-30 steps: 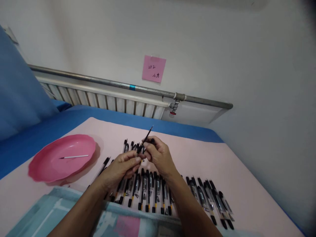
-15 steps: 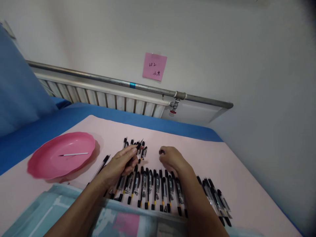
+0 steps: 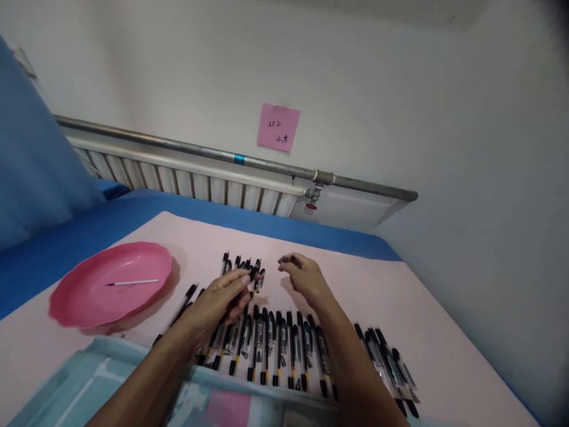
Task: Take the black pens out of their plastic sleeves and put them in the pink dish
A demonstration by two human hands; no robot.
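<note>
Your hands had just parted. A second earlier they met over one pen, a slim dark rod jutting up between them; now your left hand alone gripped the black pen, thumb against fingers, just before the far cluster of gel pens. That left the pen in a one-handed hold, with nothing bridging the two hands.

Your right hand had swung right, above the pink mat, and its thumb and forefinger had spread since half a second before. A small black piece was caught among its fingers — perhaps a cap, though you couldn't tell from this view.

Your right forearm's shift had bared more of the near row of pens and covered part of the right-hand batch. Left, the scalloped pink dish held one white stick with a dark tip — unmoved.
</note>
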